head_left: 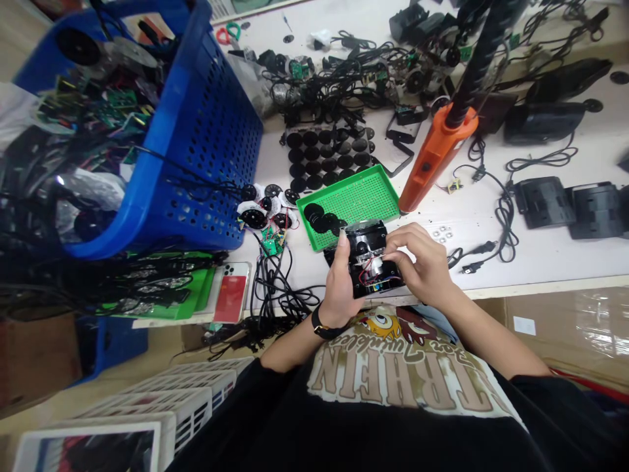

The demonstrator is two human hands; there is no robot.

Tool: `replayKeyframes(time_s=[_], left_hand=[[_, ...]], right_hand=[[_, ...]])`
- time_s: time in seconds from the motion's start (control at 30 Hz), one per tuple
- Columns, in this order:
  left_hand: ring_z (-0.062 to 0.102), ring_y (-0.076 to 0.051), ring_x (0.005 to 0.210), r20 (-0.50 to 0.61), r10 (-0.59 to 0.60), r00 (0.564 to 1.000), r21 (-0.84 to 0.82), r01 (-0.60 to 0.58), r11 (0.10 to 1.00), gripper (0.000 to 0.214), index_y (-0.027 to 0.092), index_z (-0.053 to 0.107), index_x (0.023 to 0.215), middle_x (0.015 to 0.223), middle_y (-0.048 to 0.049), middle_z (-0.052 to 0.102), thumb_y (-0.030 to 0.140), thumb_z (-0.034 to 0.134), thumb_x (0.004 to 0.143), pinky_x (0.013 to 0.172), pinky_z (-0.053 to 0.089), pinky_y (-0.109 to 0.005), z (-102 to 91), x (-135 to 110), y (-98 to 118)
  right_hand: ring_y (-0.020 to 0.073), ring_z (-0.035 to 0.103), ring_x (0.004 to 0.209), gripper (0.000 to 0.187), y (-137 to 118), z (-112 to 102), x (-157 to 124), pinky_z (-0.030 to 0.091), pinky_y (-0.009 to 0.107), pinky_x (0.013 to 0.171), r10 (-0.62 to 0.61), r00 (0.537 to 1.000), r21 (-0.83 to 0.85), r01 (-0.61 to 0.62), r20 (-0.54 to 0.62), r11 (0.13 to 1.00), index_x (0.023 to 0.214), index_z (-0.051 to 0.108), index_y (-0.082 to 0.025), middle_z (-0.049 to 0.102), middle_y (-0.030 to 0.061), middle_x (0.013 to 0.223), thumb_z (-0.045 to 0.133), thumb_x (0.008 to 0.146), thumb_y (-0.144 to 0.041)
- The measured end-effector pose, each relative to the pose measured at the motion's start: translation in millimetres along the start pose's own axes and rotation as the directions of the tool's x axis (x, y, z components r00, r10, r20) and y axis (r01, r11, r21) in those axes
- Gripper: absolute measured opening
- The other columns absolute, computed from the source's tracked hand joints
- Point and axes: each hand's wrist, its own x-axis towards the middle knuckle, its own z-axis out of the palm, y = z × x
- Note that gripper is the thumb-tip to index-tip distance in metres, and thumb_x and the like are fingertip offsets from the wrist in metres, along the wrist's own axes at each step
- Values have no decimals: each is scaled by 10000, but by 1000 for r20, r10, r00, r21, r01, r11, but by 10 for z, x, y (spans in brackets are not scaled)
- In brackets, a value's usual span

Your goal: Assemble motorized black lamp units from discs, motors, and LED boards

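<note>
My left hand [340, 283] is wrapped round the side of an opened black plastic housing [366, 244] near the table's front edge. Red wires and a white part show inside it. At the housing's right side, the thumb and fingers of my right hand [417, 259] pinch something small and pale by its inner parts; its kind is too small to tell. Directly behind the housing lies a green perforated tray [363, 190] with several black discs [317, 216] in it. An orange-handled electric screwdriver [437, 154] hangs just beyond my right hand.
On the left, a large blue basket [211, 118] brims with circuit boards and wires. Small motors [255, 213], tangled black cables [280, 282] and a phone [232, 293] lie beside it. Black housings [545, 202] and power cords [506, 223] sit at right. More cables and parts fill the back.
</note>
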Motion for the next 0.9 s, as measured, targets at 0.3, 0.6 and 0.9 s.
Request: replayKeyframes(time_s=[0.3, 0.6, 0.9], left_hand=[[674, -252, 1264, 2, 28, 1000, 11, -28, 1000, 503, 178, 733, 1207, 1169, -58, 784, 605, 554, 1011, 1094, 529, -380, 3, 11, 7], [677, -262, 1265, 41, 26, 999, 25, -27, 999, 493, 179, 727, 1206, 1234, -76, 763, 588, 514, 1033, 1076, 535, -395, 48, -6, 48], [686, -260, 1262, 43, 1, 999, 16, -2, 1000, 516, 165, 731, 1217, 1179, -85, 785, 581, 473, 1053, 1086, 537, -398, 80, 0, 61]], right_hand=[[194, 622, 863, 117, -51, 46, -6, 497, 366, 788, 76, 996, -3, -77, -46, 997, 912, 585, -240, 659, 23, 871, 587, 1019, -193], [195, 611, 862, 125, -72, 52, 9, 483, 368, 781, 79, 995, -31, -81, -53, 996, 904, 577, -242, 669, 29, 881, 577, 1017, -187], [190, 610, 845, 115, -85, 52, 30, 486, 362, 787, 168, 984, 8, -168, -66, 986, 894, 585, -239, 663, 15, 871, 605, 1005, -216]])
